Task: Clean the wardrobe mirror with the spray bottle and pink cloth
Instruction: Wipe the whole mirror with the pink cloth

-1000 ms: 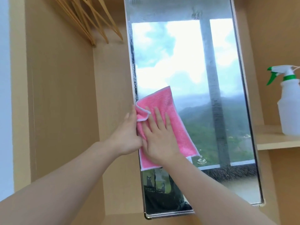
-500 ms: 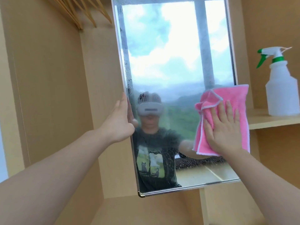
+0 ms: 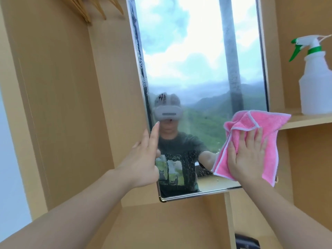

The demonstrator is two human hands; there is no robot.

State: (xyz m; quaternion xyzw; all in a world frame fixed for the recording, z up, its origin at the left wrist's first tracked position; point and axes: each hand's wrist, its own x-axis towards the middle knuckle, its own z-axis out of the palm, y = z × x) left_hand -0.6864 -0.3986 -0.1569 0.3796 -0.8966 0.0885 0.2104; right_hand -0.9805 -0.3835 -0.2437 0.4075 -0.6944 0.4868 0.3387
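The tall wardrobe mirror [image 3: 197, 69] with a thin metal frame fills the centre and reflects sky, hills and a person. My right hand [image 3: 248, 155] lies flat on the pink cloth [image 3: 265, 126] and presses it against the mirror's lower right corner, where the cloth overlaps the right edge. My left hand [image 3: 143, 159] holds the mirror's left edge, fingers stretched upward along the frame. The white spray bottle [image 3: 314, 81] with a green trigger stands on the shelf to the right, apart from both hands. Droplets streak the mirror's left edge.
A wooden shelf [image 3: 309, 121] juts out at the right under the bottle. Wooden wardrobe panels [image 3: 59, 105] close in on the left and behind. Wooden hangers [image 3: 93, 8] hang at the top left. A dark object [image 3: 247, 241] sits at the bottom right.
My right hand swept the pink cloth from the mirror's left edge across to its lower right, then a little lower. My left hand stayed on the left edge, fingers now straighter.
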